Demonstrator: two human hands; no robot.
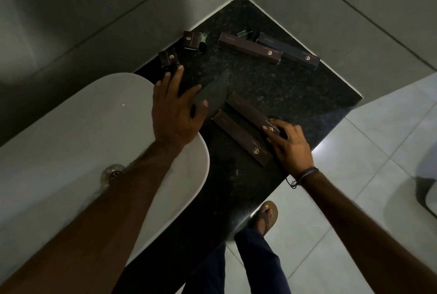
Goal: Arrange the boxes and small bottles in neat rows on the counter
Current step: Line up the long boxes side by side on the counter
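My left hand (pixel 173 114) grips a long dark box (pixel 214 91), blurred and tilted above the black granite counter (pixel 295 90). My right hand (pixel 289 145) holds the near end of a long brown box (pixel 246 109). A second long brown box (pixel 241 139) lies just beside it, parallel. Two more long boxes, a brown one (pixel 249 47) and a darker one (pixel 289 51), lie near the back corner. Two small square boxes (pixel 192 39) (pixel 168 57) stand along the left wall. A small green bottle (pixel 203 39) stands by the first; another small bottle (pixel 243 33) lies behind the long boxes.
A white oval sink basin (pixel 82 133) with its drain (pixel 113 172) fills the left, under my left forearm. Grey tiled walls meet at the counter's far corner. Light floor tiles (pixel 354 175) and my sandalled foot (pixel 266 217) lie beyond the counter's right edge.
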